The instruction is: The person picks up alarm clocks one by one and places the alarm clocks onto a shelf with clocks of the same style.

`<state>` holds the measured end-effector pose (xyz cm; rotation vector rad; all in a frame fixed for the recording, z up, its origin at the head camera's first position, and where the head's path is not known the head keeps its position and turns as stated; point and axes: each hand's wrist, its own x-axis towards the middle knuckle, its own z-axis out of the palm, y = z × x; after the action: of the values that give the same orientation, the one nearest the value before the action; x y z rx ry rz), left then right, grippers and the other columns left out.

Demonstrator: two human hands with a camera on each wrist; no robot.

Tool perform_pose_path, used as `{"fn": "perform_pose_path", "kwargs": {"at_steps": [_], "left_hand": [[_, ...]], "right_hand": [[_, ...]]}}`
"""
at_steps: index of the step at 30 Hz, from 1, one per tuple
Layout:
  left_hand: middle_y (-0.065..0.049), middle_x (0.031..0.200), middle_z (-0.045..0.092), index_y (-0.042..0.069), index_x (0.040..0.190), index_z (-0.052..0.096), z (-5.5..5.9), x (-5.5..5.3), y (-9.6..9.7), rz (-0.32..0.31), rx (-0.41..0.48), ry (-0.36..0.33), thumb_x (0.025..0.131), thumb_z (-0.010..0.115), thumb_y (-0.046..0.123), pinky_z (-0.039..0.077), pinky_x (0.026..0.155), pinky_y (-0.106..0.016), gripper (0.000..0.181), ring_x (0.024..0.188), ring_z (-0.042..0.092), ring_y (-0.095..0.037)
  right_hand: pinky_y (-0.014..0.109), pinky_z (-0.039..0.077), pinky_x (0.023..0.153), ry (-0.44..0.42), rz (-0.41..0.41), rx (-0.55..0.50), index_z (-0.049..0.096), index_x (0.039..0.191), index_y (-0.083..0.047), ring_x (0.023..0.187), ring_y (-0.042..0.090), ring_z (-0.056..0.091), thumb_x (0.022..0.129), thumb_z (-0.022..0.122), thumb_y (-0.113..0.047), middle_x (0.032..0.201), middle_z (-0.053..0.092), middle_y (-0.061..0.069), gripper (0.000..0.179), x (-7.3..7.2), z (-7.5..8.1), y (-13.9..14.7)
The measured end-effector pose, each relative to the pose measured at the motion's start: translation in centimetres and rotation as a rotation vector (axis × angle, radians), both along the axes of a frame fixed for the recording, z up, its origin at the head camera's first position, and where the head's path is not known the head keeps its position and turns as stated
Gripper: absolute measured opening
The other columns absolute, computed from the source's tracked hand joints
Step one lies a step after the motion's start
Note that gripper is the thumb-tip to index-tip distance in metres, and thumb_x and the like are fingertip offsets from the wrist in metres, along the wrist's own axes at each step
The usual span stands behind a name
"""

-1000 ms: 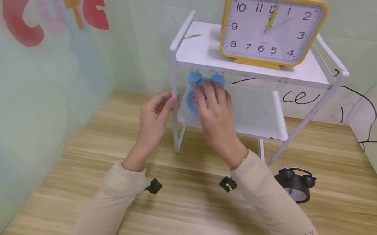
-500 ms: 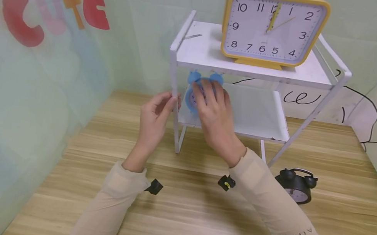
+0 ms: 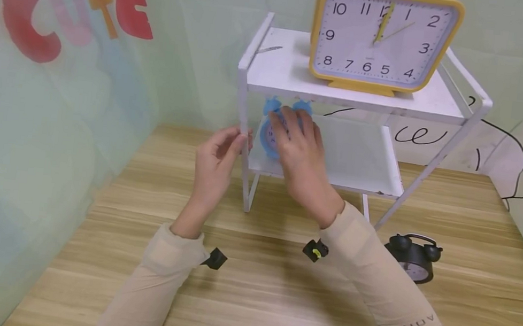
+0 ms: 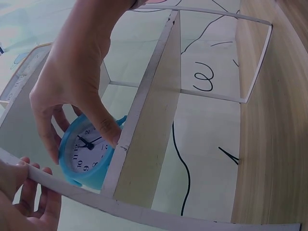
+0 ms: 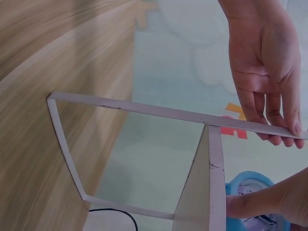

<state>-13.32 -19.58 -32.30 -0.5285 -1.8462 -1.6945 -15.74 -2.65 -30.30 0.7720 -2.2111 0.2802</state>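
Observation:
A blue twin-bell alarm clock (image 3: pixel 270 138) stands on the lower shelf of a white two-tier rack (image 3: pixel 278 76), at its left end. My right hand (image 3: pixel 302 162) grips it from the front and top, fingers over the upper rim and partly covering the dial. In the left wrist view the dial (image 4: pixel 89 149) shows between that hand's thumb and fingers. With thumb and fingertips, my left hand (image 3: pixel 214 163) pinches the rack's left front leg (image 3: pixel 243 110), also seen in the right wrist view with the left hand (image 5: pixel 267 72) above.
Yellow-framed rectangular clocks (image 3: pixel 384 42), one behind another, stand on the rack's top shelf. A black twin-bell alarm clock (image 3: pixel 413 255) sits on the wooden table (image 3: pixel 245 301), right of the rack and beside my right sleeve. Decorated fabric walls (image 3: pixel 196 59) enclose the back and sides.
The head view shifts very slightly. Both hands keep their places, the right on the blue alarm clock and the left on the rack leg.

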Motion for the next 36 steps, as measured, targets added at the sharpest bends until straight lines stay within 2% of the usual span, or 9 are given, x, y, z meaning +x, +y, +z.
{"fn": "perform_pose_path", "kwargs": {"at_steps": [4,10,13,18,24,32,36], "left_hand": [[-0.018,0.095,0.069,-0.012,0.108,0.066,-0.08,-0.04,-0.05,-0.001,0.002,-0.001,0.101,0.057,0.001,0.057,0.087,-0.036,0.018,0.09,0.067,-0.02],[-0.018,0.095,0.068,-0.012,0.109,0.066,-0.15,-0.16,-0.11,-0.009,0.006,0.008,0.1,0.057,0.0,0.056,0.087,-0.036,0.017,0.09,0.066,-0.029],[-0.017,0.094,0.068,-0.012,0.109,0.066,-0.12,-0.16,-0.1,-0.01,0.012,0.008,0.1,0.057,0.0,0.056,0.087,-0.036,0.017,0.09,0.065,-0.03],[-0.012,0.094,0.068,-0.012,0.109,0.066,-0.1,-0.11,-0.03,-0.007,0.014,0.002,0.1,0.057,-0.001,0.057,0.087,-0.036,0.017,0.09,0.066,-0.027],[-0.015,0.094,0.068,-0.012,0.109,0.066,-0.13,-0.1,0.01,-0.008,0.007,0.008,0.1,0.057,0.0,0.057,0.087,-0.036,0.017,0.09,0.066,-0.023],[-0.02,0.095,0.068,-0.012,0.109,0.066,-0.1,-0.04,0.04,0.0,-0.004,0.006,0.101,0.056,0.0,0.057,0.087,-0.035,0.017,0.09,0.066,-0.023],[-0.02,0.096,0.068,-0.012,0.109,0.066,-0.14,-0.12,0.07,0.002,-0.004,0.009,0.101,0.056,0.0,0.057,0.087,-0.035,0.017,0.089,0.067,-0.018]], "right_hand": [[0.053,0.048,0.099,-0.019,0.009,0.003,0.058,0.134,0.001,0.127,0.039,0.044,0.081,0.074,0.013,0.137,0.052,0.019,0.057,0.07,0.13,0.06],[0.053,0.046,0.101,-0.055,0.018,-0.002,0.057,0.136,0.0,0.129,0.04,0.042,0.07,0.087,0.008,0.139,0.05,0.019,0.073,0.26,0.27,0.23],[0.053,0.047,0.1,-0.046,0.027,-0.002,0.057,0.136,0.0,0.129,0.04,0.042,0.075,0.082,0.01,0.138,0.05,0.019,0.066,0.38,0.25,0.25],[0.052,0.05,0.096,-0.003,0.038,-0.002,0.057,0.134,0.002,0.126,0.039,0.044,0.088,0.066,0.015,0.135,0.051,0.019,0.049,0.58,0.05,0.27],[0.053,0.051,0.093,0.025,0.052,-0.02,0.057,0.133,0.003,0.124,0.039,0.046,0.089,0.063,0.016,0.133,0.052,0.019,0.046,0.76,-0.22,0.41],[0.055,0.051,0.091,0.008,0.078,-0.041,0.056,0.134,0.003,0.125,0.041,0.044,0.09,0.062,0.015,0.135,0.051,0.02,0.046,0.86,-0.47,0.63],[0.054,0.051,0.091,0.006,0.077,-0.042,0.056,0.135,0.002,0.124,0.041,0.044,0.089,0.063,0.014,0.136,0.051,0.02,0.048,0.87,-0.59,0.68]]}}
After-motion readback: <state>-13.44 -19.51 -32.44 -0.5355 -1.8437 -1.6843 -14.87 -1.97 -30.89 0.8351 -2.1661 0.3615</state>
